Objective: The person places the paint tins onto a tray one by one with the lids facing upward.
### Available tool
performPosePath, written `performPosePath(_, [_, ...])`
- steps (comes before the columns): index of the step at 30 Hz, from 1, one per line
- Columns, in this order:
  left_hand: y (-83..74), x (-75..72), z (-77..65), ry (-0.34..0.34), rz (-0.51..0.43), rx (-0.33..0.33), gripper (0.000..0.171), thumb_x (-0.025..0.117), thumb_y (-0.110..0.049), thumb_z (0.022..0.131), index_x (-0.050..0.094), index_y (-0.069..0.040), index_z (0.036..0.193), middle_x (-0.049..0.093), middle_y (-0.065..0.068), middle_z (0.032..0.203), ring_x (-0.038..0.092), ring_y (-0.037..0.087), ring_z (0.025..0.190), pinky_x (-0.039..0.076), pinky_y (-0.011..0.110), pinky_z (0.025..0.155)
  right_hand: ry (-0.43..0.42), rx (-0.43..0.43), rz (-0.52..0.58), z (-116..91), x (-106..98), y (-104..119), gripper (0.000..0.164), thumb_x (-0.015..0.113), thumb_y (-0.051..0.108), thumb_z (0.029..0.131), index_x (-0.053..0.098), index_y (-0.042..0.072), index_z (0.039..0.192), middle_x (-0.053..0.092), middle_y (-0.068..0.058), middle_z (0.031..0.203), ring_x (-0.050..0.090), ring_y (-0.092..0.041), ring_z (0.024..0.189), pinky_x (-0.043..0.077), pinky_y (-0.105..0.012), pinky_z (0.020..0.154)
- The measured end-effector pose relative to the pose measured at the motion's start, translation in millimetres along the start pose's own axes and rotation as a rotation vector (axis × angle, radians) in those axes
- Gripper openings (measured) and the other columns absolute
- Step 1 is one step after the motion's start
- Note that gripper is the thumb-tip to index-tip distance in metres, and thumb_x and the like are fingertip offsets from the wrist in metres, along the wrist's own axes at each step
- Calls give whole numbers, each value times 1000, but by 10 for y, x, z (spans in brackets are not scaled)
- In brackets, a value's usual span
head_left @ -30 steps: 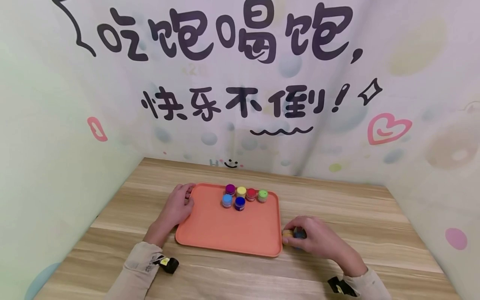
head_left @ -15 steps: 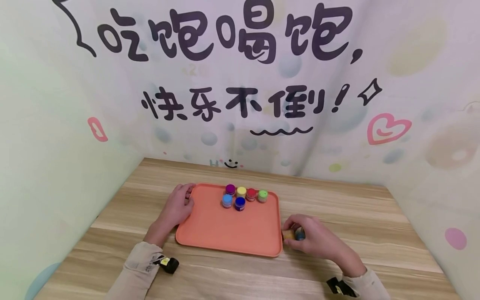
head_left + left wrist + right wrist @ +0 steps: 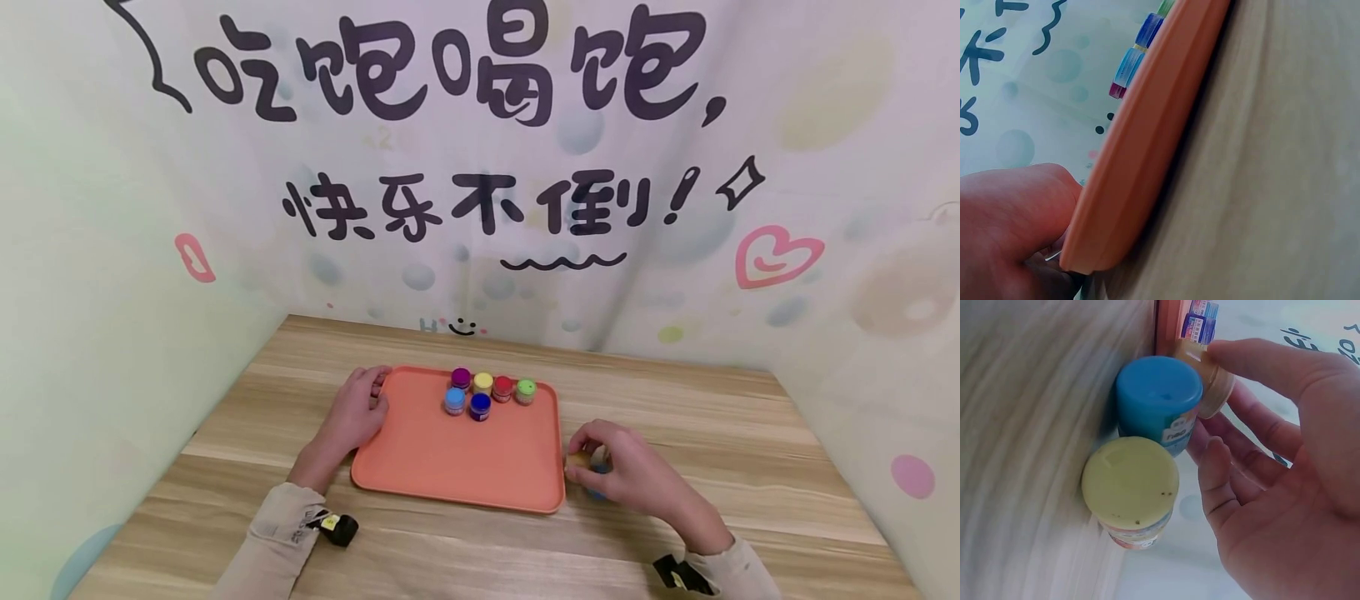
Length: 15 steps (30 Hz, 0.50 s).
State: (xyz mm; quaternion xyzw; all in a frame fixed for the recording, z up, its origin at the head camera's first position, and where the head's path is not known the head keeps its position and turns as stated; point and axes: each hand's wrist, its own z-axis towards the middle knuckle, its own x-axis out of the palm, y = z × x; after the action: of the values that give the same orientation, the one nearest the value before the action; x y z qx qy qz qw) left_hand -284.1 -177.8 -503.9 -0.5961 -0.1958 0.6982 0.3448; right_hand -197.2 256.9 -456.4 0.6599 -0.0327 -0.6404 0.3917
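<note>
My left hand [image 3: 356, 414] grips the orange tray [image 3: 457, 467] at its far left corner, the thumb over the rim in the left wrist view. To the right of the tray, my right hand [image 3: 630, 475] pinches a small paint jar with a tan-orange lid [image 3: 1215, 394] between thumb and fingers, tilted beside the tray edge. A blue-lidded jar [image 3: 1159, 394] and a pale yellow-lidded jar [image 3: 1130, 481] stand on the table close to that hand. From the head, the fingers cover most of these jars.
On the tray's far side stand purple [image 3: 461, 379], yellow [image 3: 483, 384], red [image 3: 502, 388], green [image 3: 526, 392], light blue [image 3: 454, 401] and dark blue [image 3: 480, 407] jars. The wooden table [image 3: 480, 550] meets a printed curtain [image 3: 420, 283] behind.
My right hand rises slightly and moves a little toward the back with the tan-orange-lidded jar. The left hand, the tray and the jars on it stay put.
</note>
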Motion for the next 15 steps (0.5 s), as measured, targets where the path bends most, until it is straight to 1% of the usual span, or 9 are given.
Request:
performPosePath(4, [1, 3, -3, -4, -1, 6, 45, 59, 3, 101, 58, 7, 146, 61, 25, 126, 68, 34, 111, 62, 47, 94, -12, -4, -2, 4, 7, -8, 19, 84, 25, 97, 75, 18, 112, 73, 8, 109, 71, -8, 94, 63, -32, 75])
performPosePath(6, [2, 3, -4, -4, -1, 8, 45, 60, 3, 101, 58, 7, 146, 61, 25, 125, 68, 34, 110, 62, 47, 93, -23, -12, -13, 5, 13, -15, 22, 82, 26, 98, 76, 17, 117, 74, 6, 113, 72, -8, 94, 64, -31, 77])
performPosePath(9, [-1, 4, -4, -5, 0, 8, 45, 59, 3, 101, 58, 7, 146, 61, 25, 126, 68, 34, 111, 62, 47, 93, -36, -19, -39, 6, 16, -18, 28, 80, 26, 100, 76, 13, 125, 73, 5, 113, 72, -7, 94, 64, -31, 78])
performPosePath(12, [-2, 3, -1, -4, 2, 8, 45, 59, 3, 101, 58, 7, 146, 61, 25, 126, 68, 34, 111, 62, 48, 94, -44, -16, -59, 7, 12, -13, 33, 78, 25, 101, 76, 10, 130, 70, 6, 111, 70, -4, 93, 63, -29, 75])
performPosePath(15, [-1, 1, 2, -5, 3, 8, 45, 59, 3, 101, 58, 7, 146, 61, 25, 126, 68, 34, 112, 61, 48, 94, -42, -5, -47, 8, 6, -7, 30, 77, 25, 102, 77, 10, 127, 68, 5, 109, 67, -3, 89, 60, -26, 70])
